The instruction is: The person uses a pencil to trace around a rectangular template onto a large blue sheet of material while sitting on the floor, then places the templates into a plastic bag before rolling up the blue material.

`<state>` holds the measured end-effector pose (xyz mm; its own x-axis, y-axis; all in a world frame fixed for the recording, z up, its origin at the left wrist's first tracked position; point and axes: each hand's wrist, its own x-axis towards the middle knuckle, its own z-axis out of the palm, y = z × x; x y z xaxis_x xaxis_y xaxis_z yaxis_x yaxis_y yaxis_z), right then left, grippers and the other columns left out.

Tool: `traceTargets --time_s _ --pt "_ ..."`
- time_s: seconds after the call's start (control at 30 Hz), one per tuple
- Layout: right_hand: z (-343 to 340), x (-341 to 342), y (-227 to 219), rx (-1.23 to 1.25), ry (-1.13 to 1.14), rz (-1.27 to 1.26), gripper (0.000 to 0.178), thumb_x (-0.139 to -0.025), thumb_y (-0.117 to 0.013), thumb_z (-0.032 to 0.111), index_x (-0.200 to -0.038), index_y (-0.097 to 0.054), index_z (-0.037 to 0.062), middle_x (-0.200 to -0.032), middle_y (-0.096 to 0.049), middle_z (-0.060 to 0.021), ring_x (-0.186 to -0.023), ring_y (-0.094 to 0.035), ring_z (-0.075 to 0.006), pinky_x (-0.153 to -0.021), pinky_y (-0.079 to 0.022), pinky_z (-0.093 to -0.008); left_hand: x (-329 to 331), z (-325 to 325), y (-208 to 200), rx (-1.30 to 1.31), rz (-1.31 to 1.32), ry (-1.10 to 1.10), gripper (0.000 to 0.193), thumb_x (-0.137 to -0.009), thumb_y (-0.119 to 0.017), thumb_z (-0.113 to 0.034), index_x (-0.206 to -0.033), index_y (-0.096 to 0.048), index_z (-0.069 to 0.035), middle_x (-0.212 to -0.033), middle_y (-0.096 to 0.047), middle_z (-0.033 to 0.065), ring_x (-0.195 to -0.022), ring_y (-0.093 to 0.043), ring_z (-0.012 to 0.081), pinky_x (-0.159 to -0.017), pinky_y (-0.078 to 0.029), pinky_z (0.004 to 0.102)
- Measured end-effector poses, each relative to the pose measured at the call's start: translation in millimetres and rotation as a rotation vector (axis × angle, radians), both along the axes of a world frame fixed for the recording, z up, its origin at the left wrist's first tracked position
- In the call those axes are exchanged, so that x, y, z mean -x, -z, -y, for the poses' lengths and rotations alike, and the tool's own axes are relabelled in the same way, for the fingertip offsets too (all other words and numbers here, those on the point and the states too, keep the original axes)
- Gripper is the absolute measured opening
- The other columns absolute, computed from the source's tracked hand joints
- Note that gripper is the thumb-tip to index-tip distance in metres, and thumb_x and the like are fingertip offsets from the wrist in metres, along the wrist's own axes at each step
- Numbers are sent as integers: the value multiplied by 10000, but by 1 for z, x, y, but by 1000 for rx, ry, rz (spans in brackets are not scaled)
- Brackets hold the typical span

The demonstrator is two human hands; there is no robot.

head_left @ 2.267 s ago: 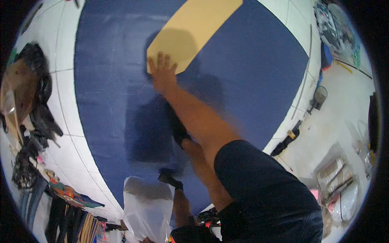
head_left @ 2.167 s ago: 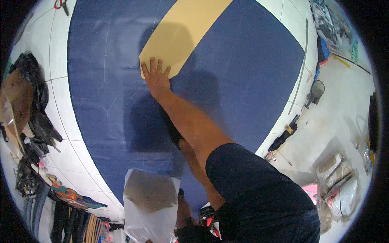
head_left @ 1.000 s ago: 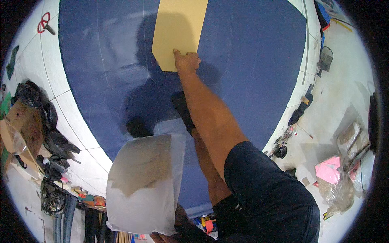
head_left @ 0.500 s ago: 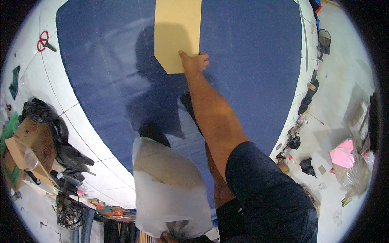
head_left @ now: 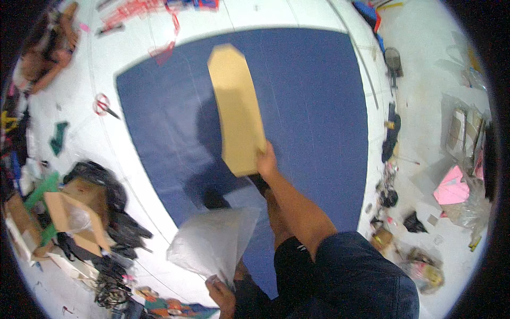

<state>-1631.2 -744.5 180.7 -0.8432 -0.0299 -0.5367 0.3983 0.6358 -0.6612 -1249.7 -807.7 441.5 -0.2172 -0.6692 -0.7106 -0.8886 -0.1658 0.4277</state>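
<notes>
My right hand (head_left: pixel 268 161) grips the near right edge of a long tan card panel (head_left: pixel 236 114) with cut-off corners, thumb on top and fingers partly hidden under it. The panel extends away from me over a large dark blue cloth (head_left: pixel 313 101); whether its far end touches the cloth I cannot tell. Low in the picture, my left hand (head_left: pixel 221 294) is closed on the gathered edge of a translucent plastic bag (head_left: pixel 210 242), which hangs over the cloth's near part.
Red-handled scissors (head_left: pixel 104 106) lie on the white tiled floor left of the cloth. An opened cardboard box (head_left: pixel 77 220) and black plastic sit at the lower left. Along the right are a dark racket-shaped thing (head_left: pixel 392 61), a pink piece (head_left: pixel 452 186) and scattered scraps.
The view has tilted up, so the cloth's far edge and the panel's far end now show. My right hand has shifted on the panel's edge; my left hand has raised and turned the bag.
</notes>
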Motion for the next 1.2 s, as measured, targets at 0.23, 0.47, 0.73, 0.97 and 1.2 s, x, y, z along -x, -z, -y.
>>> traceTargets --time_s 0.23,0.47,0.73,0.97,1.2 --pt "-101 18 -342 -539 -397 -163 367 -991 -418 245 -1351 -475 207 -1122 -661 -232 -1021 -640 -446 -853 -502 -509 43 86 -71 183 -227 -23 262 -1020 -466 -190 -1128 -531 39 -958 -642 260 -896 -650 390 -789 -496 454" --pt "-230 -4 -554 -625 -467 -404 356 -891 -524 85 -1241 -528 149 -1030 -674 -221 -962 -645 -439 -793 -500 -518 90 165 -137 385 -421 217 352 -1013 -500 -287 -1109 -572 43 -856 -638 302 -764 -645 451 -650 -480 477" --pt "-263 -72 -693 -422 -482 -460 281 -947 -513 52 -1224 -546 85 -1002 -667 -242 -954 -640 -439 -803 -503 -459 134 164 -221 487 -569 318 299 -1006 -514 -237 -1164 -564 12 -924 -662 223 -823 -658 300 -757 -500 388" --pt "-333 -97 -780 -212 -410 -406 198 -969 -555 158 -1113 -599 28 -897 -660 -167 -826 -658 -330 -755 -502 -376 195 108 -236 451 -678 415 272 -1018 -507 -223 -1183 -565 -15 -906 -642 158 -805 -608 206 -735 -482 339" --pt "-427 -158 -805 16 -456 -417 236 -959 -580 156 -1172 -630 68 -1056 -696 -137 -942 -687 -342 -801 -548 -393 285 -2 -233 11 -731 685 349 -974 -548 -132 -1312 -578 -50 -977 -649 65 -839 -598 129 -743 -484 279"
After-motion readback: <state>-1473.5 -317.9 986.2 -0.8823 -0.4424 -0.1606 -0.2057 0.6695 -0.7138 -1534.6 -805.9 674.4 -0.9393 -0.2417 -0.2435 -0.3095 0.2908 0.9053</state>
